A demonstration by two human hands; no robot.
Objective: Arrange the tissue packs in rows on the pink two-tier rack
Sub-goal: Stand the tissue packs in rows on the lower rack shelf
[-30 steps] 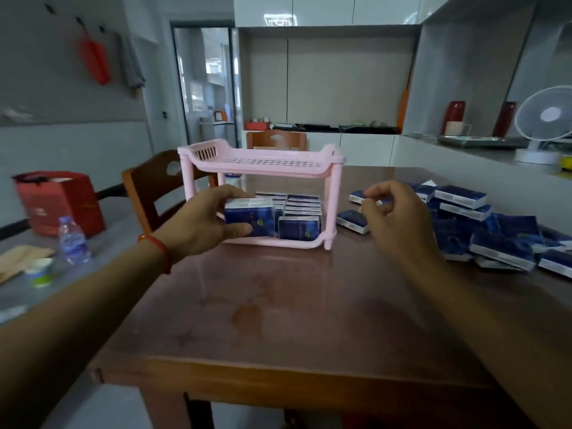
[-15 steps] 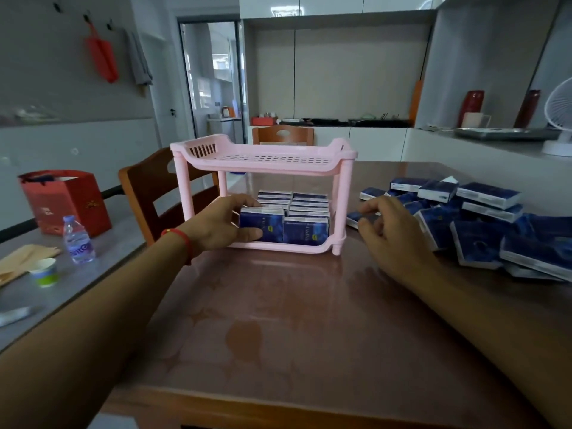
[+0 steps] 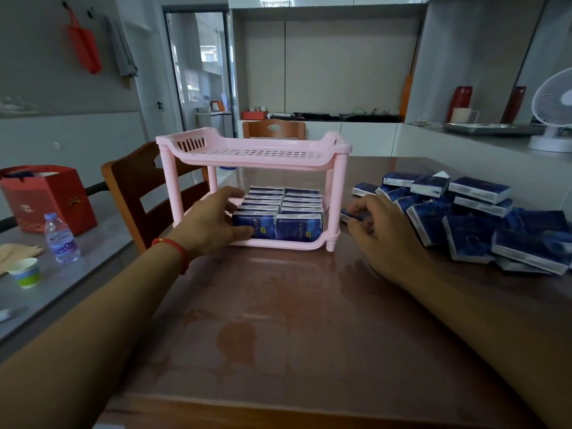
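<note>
Left hand was curled against the front-left tissue pack, apparently squaring its row | right hand was closed on a loose pack on the counter beside the pink rack | lower tier was filled in two rows, top tier bare | spare packs were heaped rightward.
</note>
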